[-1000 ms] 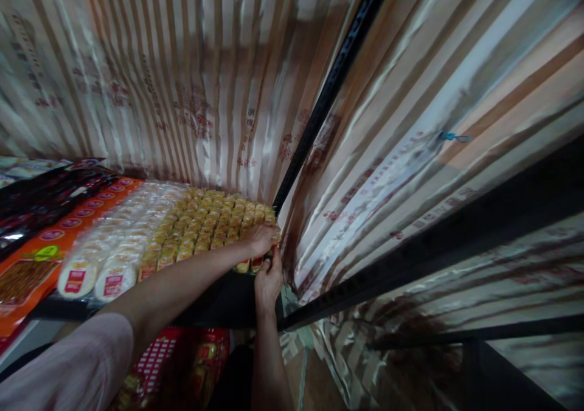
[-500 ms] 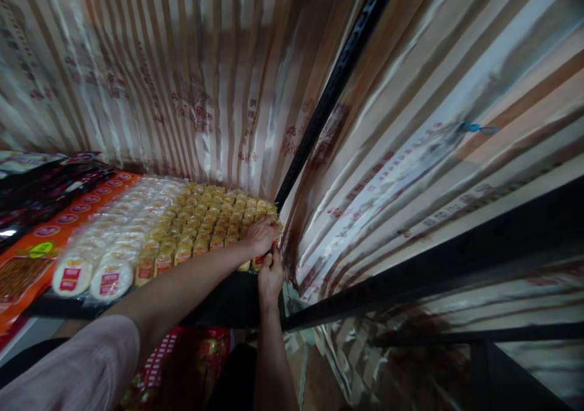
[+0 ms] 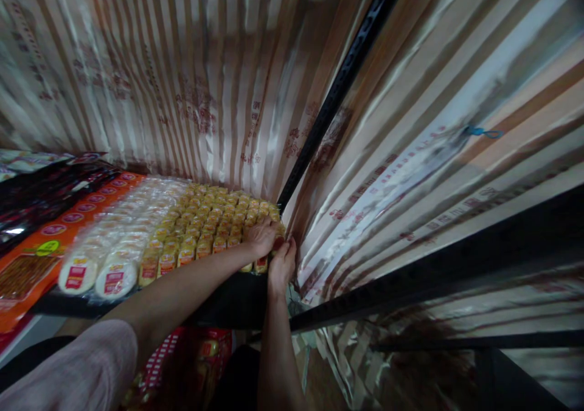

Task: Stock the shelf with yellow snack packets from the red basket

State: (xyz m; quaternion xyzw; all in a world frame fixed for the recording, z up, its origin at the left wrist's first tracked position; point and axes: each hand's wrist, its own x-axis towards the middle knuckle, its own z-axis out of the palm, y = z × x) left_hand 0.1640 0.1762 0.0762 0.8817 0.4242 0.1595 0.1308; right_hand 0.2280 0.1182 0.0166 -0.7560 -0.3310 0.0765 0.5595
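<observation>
Small yellow-wrapped snack packets [image 3: 205, 228] stand in tight rows on a dark shelf [image 3: 241, 298]. My left hand [image 3: 262, 238] reaches across from the lower left, its fingers bent over a packet at the right end of the rows. Close beside it, at the front right corner, my right hand [image 3: 281, 262] has its fingers drawn together. What lies between those fingers is hidden. Left of the yellow packets are two rows of round white packs [image 3: 116, 274] with red labels.
Orange bags [image 3: 68, 219] and dark packages [image 3: 43, 186] lie farther left. A black upright post [image 3: 328, 107] rises behind my hands, and a black rail [image 3: 410, 277] runs right. Striped plastic sheeting [image 3: 219, 76] hangs behind. Below the shelf sits a red package [image 3: 182, 362].
My right hand has shifted slightly right and up along the end of the packets. My left hand stays over the same corner. The whole view has moved a little.
</observation>
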